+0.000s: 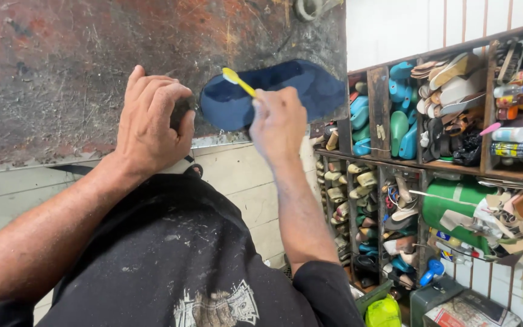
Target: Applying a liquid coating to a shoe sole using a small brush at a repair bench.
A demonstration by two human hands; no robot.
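Dark blue shoe piece [286,91], rounded at one end like a sole or upper, lies flat on the scarred, rust-stained work board [62,60], right at the board's near edge, and you have both hands up at it. Head view, looking down over your black, dust-flecked shirt [171,254].

Your right hand [278,121] is curled tight around the handle of a yellow brush [238,81], fingers closed on it, and the yellow tip pokes out up and to the left, sitting over the blue piece near its rounded left end. Whether the tip actually touches the fabric, you can't tell from here.

Your left hand [151,121] is bunched into a loose fist just to the left of the blue piece, knuckles up, fingers folded under. Something dark sits tucked beneath the fingers, but it's too hidden to say what, so whether that hand is gripping anything can't be told. The hand rests at the board's edge, close beside the blue piece.

Off to your right, wooden shelves [382,109] are crammed: turquoise and green shoe forms [402,121] in the upper compartments, a stack of flat soles [449,79] next to them, bottles [509,133] further right, a green roll [455,200] below, more forms and scraps lower down.
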